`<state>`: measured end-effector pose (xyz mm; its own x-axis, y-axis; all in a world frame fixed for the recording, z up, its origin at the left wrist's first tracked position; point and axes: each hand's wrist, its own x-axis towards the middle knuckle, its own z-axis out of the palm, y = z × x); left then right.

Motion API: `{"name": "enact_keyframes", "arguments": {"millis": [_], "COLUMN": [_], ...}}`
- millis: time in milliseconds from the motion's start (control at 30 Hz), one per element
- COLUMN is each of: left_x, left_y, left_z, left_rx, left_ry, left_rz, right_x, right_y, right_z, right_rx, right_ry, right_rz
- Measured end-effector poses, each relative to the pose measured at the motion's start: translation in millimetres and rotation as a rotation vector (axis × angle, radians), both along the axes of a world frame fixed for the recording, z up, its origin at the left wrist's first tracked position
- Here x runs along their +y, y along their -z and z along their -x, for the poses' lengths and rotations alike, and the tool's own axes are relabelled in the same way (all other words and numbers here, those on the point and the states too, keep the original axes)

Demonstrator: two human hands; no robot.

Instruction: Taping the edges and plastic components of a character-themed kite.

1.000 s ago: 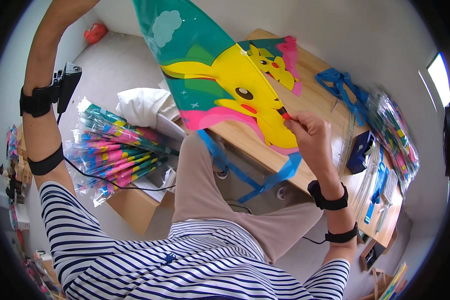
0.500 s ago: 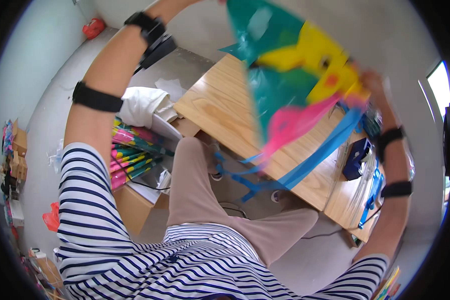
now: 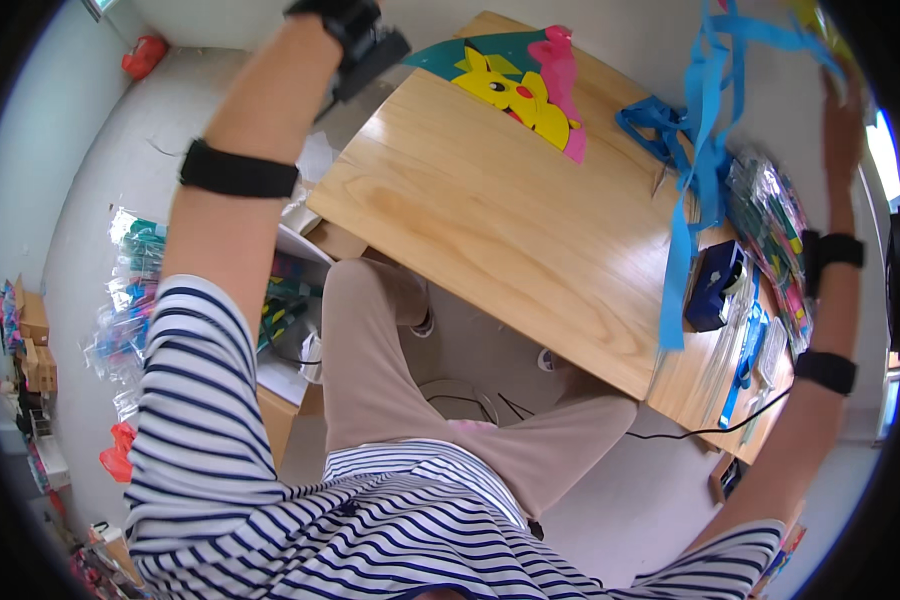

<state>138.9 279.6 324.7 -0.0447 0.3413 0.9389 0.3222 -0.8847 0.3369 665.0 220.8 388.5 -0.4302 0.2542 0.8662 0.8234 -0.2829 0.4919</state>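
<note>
My left arm rises past the top edge, so my left hand is out of view. My right hand (image 3: 842,110) is raised at the upper right, its fingers smeared by motion. A blurred yellow piece (image 3: 825,25), probably part of a kite, is just beyond the fingertips. Long blue streamers (image 3: 705,110) hang beside it, one running to the fingers. Whether my hand grips them, I cannot tell. On the far part of the wooden table (image 3: 490,210) lies a teal kite (image 3: 525,95) with a yellow cartoon character and a pink edge.
A dark blue tape dispenser (image 3: 715,285) stands at the table's right, near clear plastic packaging (image 3: 735,370). Behind it is a pile of wrapped colourful pieces (image 3: 775,240). Left of my legs, an open box (image 3: 295,275) holds kite pieces. Plastic-wrapped items (image 3: 135,290) lie on the floor.
The kite stretched between my hands has left the middle of the view. Its streamers have swung to the upper right with my right hand. The kite on the table now shows.
</note>
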Motion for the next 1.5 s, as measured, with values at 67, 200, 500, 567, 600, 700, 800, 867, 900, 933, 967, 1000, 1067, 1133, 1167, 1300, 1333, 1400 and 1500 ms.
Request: {"name": "enact_keyframes", "arguments": {"millis": [67,200,500,567,600,700,800,867,900,933,967,1000,1067,1133,1167,1300,1333,1400,1500], "left_x": [-2,-20,-130,-141,-146,-160,-176,-183,-186,-188,-188,-190,-192,-199,-200,-208,-206,-207,-218], "left_y": [78,229,382,383,382,378,384,386,387,387,387,387,385,382,380,378,376,375,370], "left_z": [36,64,93,95,97,98,113,114,115,115,115,115,112,108,110,116,118,115,103], "left_rx": [0.143,0.302,0.577,0.611,0.661,0.727,0.742,0.727,0.742,0.755,0.754,0.78,0.806,0.913,0.915,0.912,0.916,0.961,0.998], "left_ry": [-0.228,-0.282,-0.382,-0.408,-0.432,-0.456,-0.453,-0.429,-0.438,-0.446,-0.445,-0.436,-0.429,-0.436,-0.437,-0.384,-0.396,-0.437,-0.413], "left_rz": [0.154,0.165,0.547,0.505,0.512,0.464,0.437,0.455,0.446,0.436,0.434,0.442,0.449,0.477,0.477,0.576,0.596,0.584,0.537], "right_x": [17,-48,-191,-206,-214,-240,-259,-265,-265,-263,-260,-255,-246,-241,-239,-242,-238,-234,-237], "right_y": [129,290,433,428,425,421,411,406,407,408,408,410,416,426,431,438,439,440,442], "right_z": [79,139,200,209,213,222,245,259,266,273,285,299,324,342,349,355,355,354,357], "right_rx": [0.593,0.554,0.833,0.842,0.804,0.739,0.732,0.748,0.705,0.661,0.662,0.621,0.578,0.606,0.612,0.624,0.627,0.627,0.62], "right_ry": [-0.229,-0.505,-0.277,-0.232,-0.178,-0.068,0.051,0.138,0.096,0.055,0.055,-0.07,-0.199,-0.273,-0.264,-0.252,-0.258,-0.269,-0.264], "right_rz": [0.379,0.678,1.167,1.174,1.177,1.176,1.203,1.22,1.196,1.17,1.168,1.198,1.224,1.286,1.269,1.263,1.262,1.254,1.252]}}
